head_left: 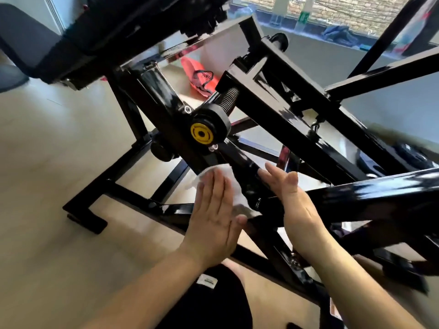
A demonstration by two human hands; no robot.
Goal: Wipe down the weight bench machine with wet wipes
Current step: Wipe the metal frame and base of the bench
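Here, black bench frame (pixel 297 129), pale floor (pixel 47 186)

Left hand (pixel 213 210) flat on a wipe (pixel 228 184) at the left side of a sloping frame bar (pixel 247 167), right hand (pixel 292 198) on its right side, knob (pixel 206 129) above them, bag (pixel 199 74) on the floor (pixel 47 162) behind.

No readable text — all blurred

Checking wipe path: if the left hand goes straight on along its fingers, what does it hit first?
Probably the yellow-capped hub, straight beyond the fingertips of the left hand, which lies flat on the wipe. Depth is unclear, so it might pass in front of it.
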